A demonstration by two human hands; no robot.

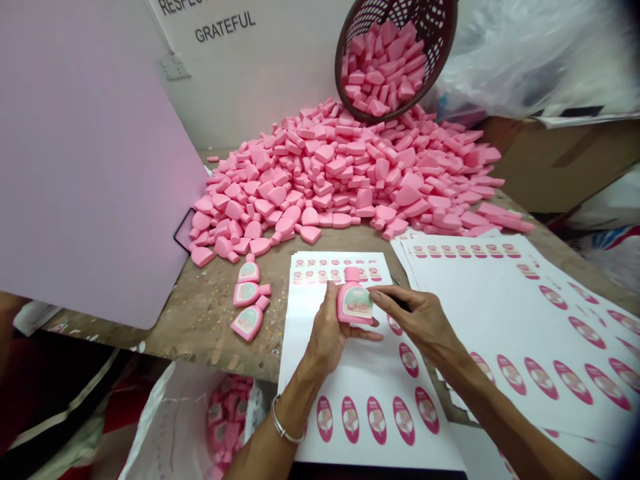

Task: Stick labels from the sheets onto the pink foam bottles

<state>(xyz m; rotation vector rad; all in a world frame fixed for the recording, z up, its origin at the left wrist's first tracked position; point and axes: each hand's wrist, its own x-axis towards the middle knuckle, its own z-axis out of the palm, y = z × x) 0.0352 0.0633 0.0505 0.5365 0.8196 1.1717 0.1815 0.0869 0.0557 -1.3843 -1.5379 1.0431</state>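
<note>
A small pink bottle (pixel 352 275) stands upright in my left hand (pixel 327 333), whose thumb and fingers close round its side and base. On its front is a pale green label (pixel 358 301). The thumb and forefinger of my right hand (pixel 417 313) press together at the label's right edge; something thin and dark shows beneath that palm. Below both hands lies a white sticker sheet (pixel 370 373) with oval and small labels. To the left, several labelled pink bottles (pixel 247 293) lie on the wooden table (pixel 210 327).
A large heap of unlabelled pink pieces (pixel 340 167) covers the table's back, under a tipped brown basket (pixel 445 40). More sticker sheets (pixel 450 287) lie at right. A pale panel (pixel 90 167) stands at left. Below the table edge, a white sack (pixel 170 420) holds pink bottles.
</note>
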